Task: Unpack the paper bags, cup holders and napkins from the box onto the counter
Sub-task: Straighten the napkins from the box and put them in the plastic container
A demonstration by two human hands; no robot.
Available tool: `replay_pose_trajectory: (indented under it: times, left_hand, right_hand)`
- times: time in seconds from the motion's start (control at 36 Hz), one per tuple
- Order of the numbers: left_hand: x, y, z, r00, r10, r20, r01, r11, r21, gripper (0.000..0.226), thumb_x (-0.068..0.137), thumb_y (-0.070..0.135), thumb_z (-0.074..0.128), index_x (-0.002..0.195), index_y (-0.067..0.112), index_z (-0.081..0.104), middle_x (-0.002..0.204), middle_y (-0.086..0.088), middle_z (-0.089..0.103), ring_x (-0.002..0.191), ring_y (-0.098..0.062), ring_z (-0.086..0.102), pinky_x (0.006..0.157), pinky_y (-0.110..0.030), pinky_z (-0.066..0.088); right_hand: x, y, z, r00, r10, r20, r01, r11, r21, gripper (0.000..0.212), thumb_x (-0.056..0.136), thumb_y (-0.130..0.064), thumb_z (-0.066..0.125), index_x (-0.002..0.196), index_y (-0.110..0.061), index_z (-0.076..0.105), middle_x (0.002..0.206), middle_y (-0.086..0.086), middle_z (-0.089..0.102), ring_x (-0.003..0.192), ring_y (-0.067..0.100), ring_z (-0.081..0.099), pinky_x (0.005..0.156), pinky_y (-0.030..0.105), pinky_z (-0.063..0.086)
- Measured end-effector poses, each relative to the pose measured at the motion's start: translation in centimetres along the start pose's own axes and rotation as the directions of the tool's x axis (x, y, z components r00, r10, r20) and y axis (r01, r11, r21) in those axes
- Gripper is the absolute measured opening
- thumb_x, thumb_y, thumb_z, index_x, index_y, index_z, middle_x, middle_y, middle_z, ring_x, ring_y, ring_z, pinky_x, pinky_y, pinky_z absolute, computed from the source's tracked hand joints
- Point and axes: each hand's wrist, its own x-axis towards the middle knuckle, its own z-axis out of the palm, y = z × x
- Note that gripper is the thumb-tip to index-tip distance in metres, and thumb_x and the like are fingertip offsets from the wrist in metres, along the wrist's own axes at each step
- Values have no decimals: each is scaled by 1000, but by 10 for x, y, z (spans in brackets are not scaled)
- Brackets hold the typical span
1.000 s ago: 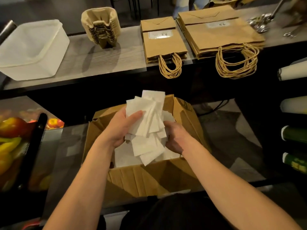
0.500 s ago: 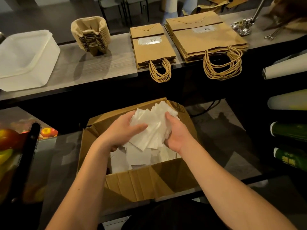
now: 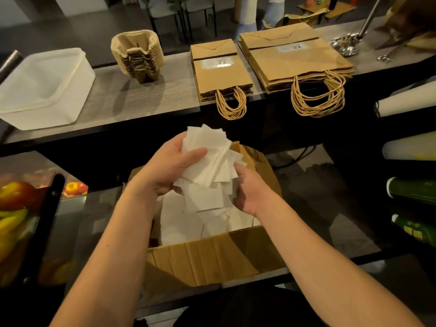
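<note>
Head view: both hands (image 3: 203,175) grip fanned napkins (image 3: 207,159) above the box (image 3: 212,260) rim, below the counter (image 3: 141,100) edge.

upside-down label (image 3: 217,63), perhaps "66", on paper bags (image 3: 223,76)
</note>
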Motion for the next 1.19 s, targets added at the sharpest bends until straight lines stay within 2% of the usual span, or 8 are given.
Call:
replay_pose_trajectory:
  times: [0.42, 0.61, 0.69, 0.81, 0.92, 1.03, 1.11, 1.19]
  left_hand:
    - [-7, 0, 26, 982, 185, -43, -169, 954, 247, 19, 95, 32, 68, 104, 46, 59, 112, 6, 64, 100, -15, 66, 83, -40, 60]
    - [-4, -5, 34, 965, 231, -121, -174, 917, 359, 17, 95, 32, 68, 100, 41, 55, 118, 5, 54, 103, -13, 58, 84, -33, 56]
    - [-1, -13, 35, 939, 281, -198, -191, 906, 378, 13, 98, 38, 62, 110, 40, 57, 113, 16, 55, 104, -2, 56, 90, -32, 53]
    - [3, -16, 36, 854, 342, -391, -226, 922, 313, 28, 103, 30, 55, 131, 33, 60, 111, 33, 50, 105, 21, 48, 95, -19, 46]
    - [3, -7, 31, 732, 314, -605, -264, 949, 172, 33, 104, 20, 53, 134, 31, 57, 114, 28, 52, 96, 26, 50, 83, -4, 46]
    - [6, -2, 15, 763, 63, -643, -306, 911, -275, 49, 99, 20, 59, 140, 43, 46, 143, 8, 46, 126, -18, 54, 95, -37, 57]
    - [-3, 1, 9, 912, -157, -380, -217, 601, -769, 50, 99, 31, 62, 145, 21, 47, 139, -9, 52, 108, -21, 63, 79, -31, 58]
    - [-11, -2, 6, 969, -209, -130, -70, 271, -960, 61, 92, 51, 65, 138, 12, 53, 122, -10, 66, 97, -23, 71, 81, -36, 58]
  right_hand:
    - [-15, 1, 1, 993, -6, 116, -10, 991, 135, 47, 108, -43, 36, 126, -16, 69, 121, 12, 73, 102, 29, 72, 88, 44, 59]
    - [-14, 5, -3, 969, -68, 238, 12, 974, 228, 81, 94, -81, 22, 138, -26, 61, 136, 13, 67, 122, 32, 66, 103, 50, 52]
    - [-17, 7, -2, 973, -79, 219, 40, 983, 177, 61, 96, -63, 51, 139, -21, 61, 135, 13, 67, 123, 34, 65, 105, 54, 51]
    - [-20, 7, 4, 986, -62, 155, 43, 991, 129, 33, 97, -21, 67, 129, -12, 66, 122, 11, 74, 109, 30, 72, 82, 42, 63]
    - [-16, 9, 4, 991, -57, 117, 41, 989, 139, 34, 97, -18, 68, 130, -11, 65, 118, 9, 76, 102, 27, 75, 76, 40, 63]
    - [-13, 11, 1, 996, -47, 75, 38, 993, 116, 40, 95, -20, 71, 133, -13, 63, 117, 8, 76, 102, 27, 75, 75, 40, 62]
    - [-9, 14, -1, 997, -44, 56, 39, 995, 94, 40, 94, -21, 72, 133, -13, 64, 118, 9, 76, 105, 29, 74, 79, 42, 61]
    - [-7, 16, -3, 997, -47, 55, 42, 995, 93, 41, 94, -20, 72, 133, -12, 64, 122, 10, 74, 113, 31, 71, 91, 48, 59]
